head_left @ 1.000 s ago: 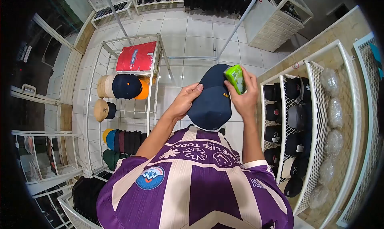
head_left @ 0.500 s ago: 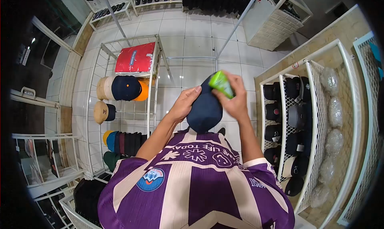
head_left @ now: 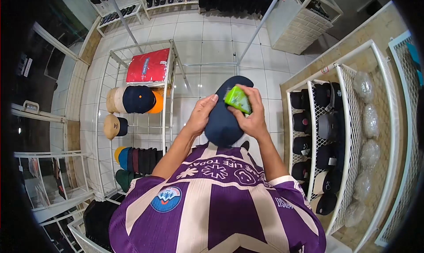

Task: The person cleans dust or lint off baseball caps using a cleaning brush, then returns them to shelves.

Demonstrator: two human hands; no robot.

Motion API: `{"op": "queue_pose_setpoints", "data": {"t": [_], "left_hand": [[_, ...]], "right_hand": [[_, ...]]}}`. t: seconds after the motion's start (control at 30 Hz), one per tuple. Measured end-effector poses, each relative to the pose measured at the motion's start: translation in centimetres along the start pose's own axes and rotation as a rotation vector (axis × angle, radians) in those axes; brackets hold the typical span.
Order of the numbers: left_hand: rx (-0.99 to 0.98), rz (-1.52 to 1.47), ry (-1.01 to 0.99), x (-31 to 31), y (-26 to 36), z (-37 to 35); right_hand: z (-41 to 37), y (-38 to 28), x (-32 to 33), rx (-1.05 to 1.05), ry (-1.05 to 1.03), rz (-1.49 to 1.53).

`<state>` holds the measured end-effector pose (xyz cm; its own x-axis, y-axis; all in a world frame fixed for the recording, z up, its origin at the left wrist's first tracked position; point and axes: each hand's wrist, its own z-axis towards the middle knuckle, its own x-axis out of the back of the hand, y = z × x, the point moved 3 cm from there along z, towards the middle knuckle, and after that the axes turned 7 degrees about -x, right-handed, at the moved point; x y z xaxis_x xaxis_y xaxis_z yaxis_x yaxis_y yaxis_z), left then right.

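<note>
the tilted green brush [head_left: 239, 99] touches the navy cap [head_left: 221, 124].

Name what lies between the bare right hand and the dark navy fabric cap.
In the head view, a bright green, block-shaped tool lies there, gripped by the right hand over the cap.

We classify the location as a retail shop for headwear and apparel. Indicators: at 9 o'clock, we observe a white wire rack [head_left: 165, 120] displaying nested caps [head_left: 138, 98]; at 10 o'clock, a plastic-wrapped red package [head_left: 149, 67]; at 3 o'clock, mesh shelving [head_left: 354, 129] stocked with headwear rows [head_left: 327, 126], some bearing tags [head_left: 331, 161]; at 11 o'clock, shoes [head_left: 117, 15]; at 12 o'clock, dark garments [head_left: 229, 0].
</note>
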<state>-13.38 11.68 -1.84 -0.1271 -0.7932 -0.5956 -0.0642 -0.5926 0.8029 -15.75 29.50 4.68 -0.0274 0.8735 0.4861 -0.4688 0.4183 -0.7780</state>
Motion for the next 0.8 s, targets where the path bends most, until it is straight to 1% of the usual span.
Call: {"op": "queue_pose_setpoints", "data": {"t": [0.03, 0.07, 0.1, 0.13, 0.17, 0.2, 0.23, 0.27, 0.33, 0.37, 0.4, 0.43, 0.47, 0.5, 0.53, 0.57, 0.6, 0.67, 0.7, 0.73, 0.77, 0.8], "left_hand": [[0.029, 0.003, -0.052, -0.3, 0.8, -0.3], [0.034, 0.003, -0.059, -0.3, 1.0, -0.3], [0.047, 0.007, -0.094, -0.3, 1.0, -0.5], [0.054, 0.011, -0.125, -0.5, 1.0, -0.6], [0.045, 0.012, -0.125, -0.7, 0.9, -0.6], [0.02, 0.015, -0.033, -0.9, 0.8, -0.5], [0.0, 0.016, 0.062, -0.8, 0.7, -0.6], [0.003, 0.019, 0.066, -0.2, 0.7, -0.7], [0.03, -0.076, -0.046, 0.6, 1.1, -0.8], [0.046, -0.08, -0.004, 0.2, 1.2, -0.9], [0.046, -0.083, -0.002, 0.1, 1.0, -1.3], [0.029, -0.112, 0.007, 0.2, 1.1, -1.4], [0.007, -0.136, 0.013, 0.4, 1.3, -1.0], [0.003, -0.131, 0.015, 0.6, 1.3, -0.8], [0.008, -0.194, 0.015, 0.6, 1.0, -1.0], [0.013, -0.26, 0.013, 0.4, 0.7, -1.1], [0.014, -0.262, 0.012, -0.2, 0.7, -1.1], [0.074, -0.077, 0.106, -1.0, 1.1, -1.0], [0.071, -0.075, 0.1, -0.7, 1.2, -0.8], [0.004, 0.111, 0.014, -0.3, 1.4, -0.5], [-0.064, 0.297, -0.068, -0.1, 1.7, -0.4], [-0.063, 0.298, -0.064, -0.1, 2.0, 0.0]], "right_hand": [[0.0, 1.1, 0.1, -0.03, 0.045, 0.04], [0.2, 2.9, 0.2, -0.057, 0.092, 0.079], [0.3, 5.0, 0.5, -0.22, 0.216, 0.031], [-0.1, 5.6, 0.2, -0.22, 0.212, 0.029], [-0.1, 6.2, 0.1, -0.236, 0.271, 0.073], [0.0, 6.4, 0.0, -0.25, 0.331, 0.12], [-0.4, 3.8, -0.1, -0.218, 0.209, 0.19], [-0.5, 1.8, -0.1, 0.003, 0.073, 0.075], [-0.4, 2.7, 0.1, -0.024, -0.004, 0.113], [-0.5, 4.3, -0.1, -0.026, -0.001, 0.111], [-0.8, 7.2, -0.5, -0.221, 0.067, 0.24], [-0.5, 8.7, -0.5, -0.408, 0.136, 0.372], [-0.4, 9.4, -0.2, -0.395, 0.137, 0.376], [-0.7, 9.3, 0.0, -0.398, 0.137, 0.631], [-1.2, 9.3, 0.1, -0.408, 0.133, 0.885], [-1.3, 9.3, 0.2, -0.408, 0.064, 1.07], [-1.1, 8.9, 0.6, -0.409, 0.064, 1.068], [-0.5, 8.3, 0.8, -0.421, -0.035, 1.244], [-0.1, 8.2, 1.3, -0.45, -0.076, 1.159], [0.2, 8.0, 1.9, -0.448, -0.074, 1.159], [0.4, 7.7, 2.4, -0.412, -0.137, 1.024], [0.9, 6.6, 2.8, -0.375, -0.198, 0.889]]}}
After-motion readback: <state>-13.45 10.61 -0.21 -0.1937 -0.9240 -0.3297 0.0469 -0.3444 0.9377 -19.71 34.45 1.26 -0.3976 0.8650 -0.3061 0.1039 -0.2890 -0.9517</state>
